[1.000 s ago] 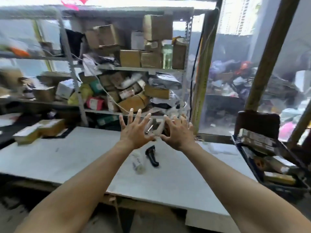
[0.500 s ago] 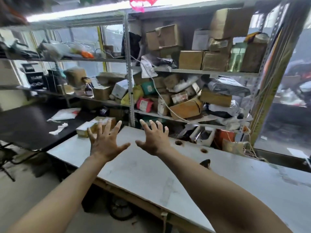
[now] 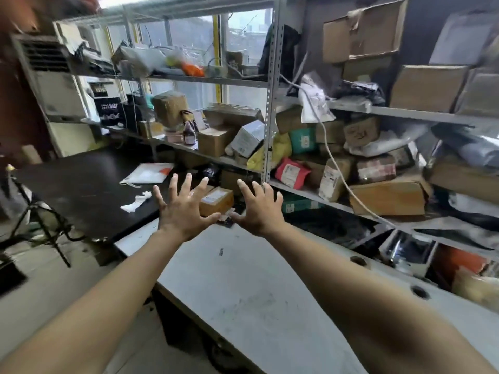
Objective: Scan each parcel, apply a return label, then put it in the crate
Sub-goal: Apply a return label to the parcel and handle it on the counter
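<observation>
Both the left hand point(image 3: 181, 211) and right hand point(image 3: 259, 210) reach spread-fingered and empty toward the brown parcel point(image 3: 216, 200) at frame centre on the table point(image 3: 256, 292); a hasty two-handed grab could knock it off the far edge.

Daylight comes through the windows point(image 3: 194, 31) at twelve o'clock, grey and washed out. My view is dim and soft overall, with motion blur smearing the shelves point(image 3: 351, 109) toward two and three o'clock. Straight lines bow at the edges. My forearms look stretched at six o'clock.
</observation>
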{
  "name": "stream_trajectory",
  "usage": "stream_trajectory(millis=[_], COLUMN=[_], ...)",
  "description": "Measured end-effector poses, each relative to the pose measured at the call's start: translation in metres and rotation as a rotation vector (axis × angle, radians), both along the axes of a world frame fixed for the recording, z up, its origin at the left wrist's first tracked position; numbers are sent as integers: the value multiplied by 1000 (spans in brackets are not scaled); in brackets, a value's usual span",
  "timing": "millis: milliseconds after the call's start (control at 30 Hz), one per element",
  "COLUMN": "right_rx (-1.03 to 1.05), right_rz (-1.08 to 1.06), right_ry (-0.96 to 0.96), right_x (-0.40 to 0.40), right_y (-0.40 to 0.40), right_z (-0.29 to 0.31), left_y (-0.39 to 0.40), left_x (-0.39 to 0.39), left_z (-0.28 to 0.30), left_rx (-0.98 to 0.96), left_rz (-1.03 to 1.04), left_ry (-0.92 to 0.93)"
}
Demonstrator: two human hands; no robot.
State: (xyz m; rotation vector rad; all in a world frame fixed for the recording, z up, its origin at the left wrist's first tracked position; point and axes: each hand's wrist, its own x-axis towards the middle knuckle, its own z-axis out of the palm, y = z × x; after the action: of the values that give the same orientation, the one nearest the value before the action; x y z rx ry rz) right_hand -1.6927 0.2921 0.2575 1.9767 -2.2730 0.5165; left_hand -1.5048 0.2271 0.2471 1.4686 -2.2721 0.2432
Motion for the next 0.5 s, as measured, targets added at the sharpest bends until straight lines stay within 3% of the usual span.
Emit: stream_trajectory(millis=[500], right_rx=[129], right_rz=[-26], right_ry=[-41], right_x=[80], right_y=[-260], right_z=[-38], left_y=[-258], left_x=[86], left_z=[-25], left_rx=[86], left_rz=[0], left_ry=[-38])
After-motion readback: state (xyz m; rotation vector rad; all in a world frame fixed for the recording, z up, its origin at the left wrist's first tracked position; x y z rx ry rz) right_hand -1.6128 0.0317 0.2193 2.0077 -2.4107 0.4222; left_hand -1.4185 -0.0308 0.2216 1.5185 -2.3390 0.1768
